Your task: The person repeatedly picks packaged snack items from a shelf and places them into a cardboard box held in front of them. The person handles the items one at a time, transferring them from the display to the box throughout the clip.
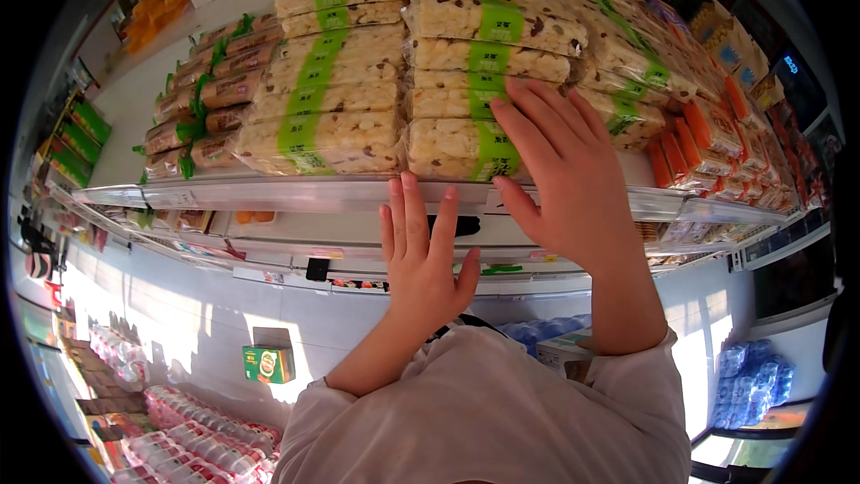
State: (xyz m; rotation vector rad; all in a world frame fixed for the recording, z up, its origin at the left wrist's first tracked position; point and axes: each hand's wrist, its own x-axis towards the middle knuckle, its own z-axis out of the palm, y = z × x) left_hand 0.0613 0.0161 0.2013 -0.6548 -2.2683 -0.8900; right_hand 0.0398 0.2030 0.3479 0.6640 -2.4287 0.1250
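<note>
Clear-wrapped packs of pale puffed-grain bars [452,134] with green bands lie stacked on the shelf in front of me. My right hand [564,170] rests with fingers stretched out over the front right of the middle stack, hiding part of its packs. Lower down, my left hand [419,260] points up at the shelf's front rail [573,194]; its fingers are extended and hold nothing, with the tips by the bottom pack's lower edge. Whether those tips touch the pack, I cannot tell. A second stack of banded bars [358,125] sits just to the left.
Green-ended brown packs [202,103] fill the shelf's left part, and orange-wrapped packs [708,139] the right. Lower shelf tiers lie under the rail. On the floor behind are a green box [267,365], pink-wrapped bottle packs [202,426] and blue bottle packs [754,384].
</note>
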